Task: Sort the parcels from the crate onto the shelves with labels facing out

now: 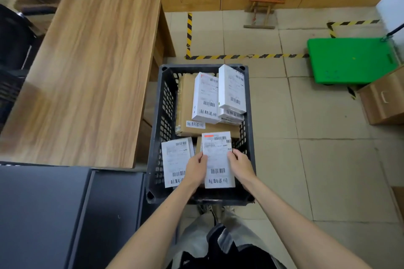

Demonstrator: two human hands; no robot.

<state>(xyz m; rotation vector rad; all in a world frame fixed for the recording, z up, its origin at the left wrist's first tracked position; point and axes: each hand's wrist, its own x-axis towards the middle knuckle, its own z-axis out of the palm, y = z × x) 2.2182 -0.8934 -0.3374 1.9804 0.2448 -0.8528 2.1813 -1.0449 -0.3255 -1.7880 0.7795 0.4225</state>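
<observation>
A black perforated crate (160,115) stands on the floor in front of me with several parcels inside. My left hand (195,167) and my right hand (239,162) grip the two long sides of a white-labelled parcel (217,159) at the crate's near end, label up. Beside it on the left lies another labelled parcel (176,160). Further in, a large brown box (185,102) carries two white boxes (205,98) (232,89), the right one on top of a stack.
A wooden table (91,61) stands to the left of the crate. Dark grey shelf surfaces (54,214) lie at the lower left. A green platform cart (349,59) and a cardboard box (382,100) are on the right, with yellow-black tape (240,56) on the tiled floor.
</observation>
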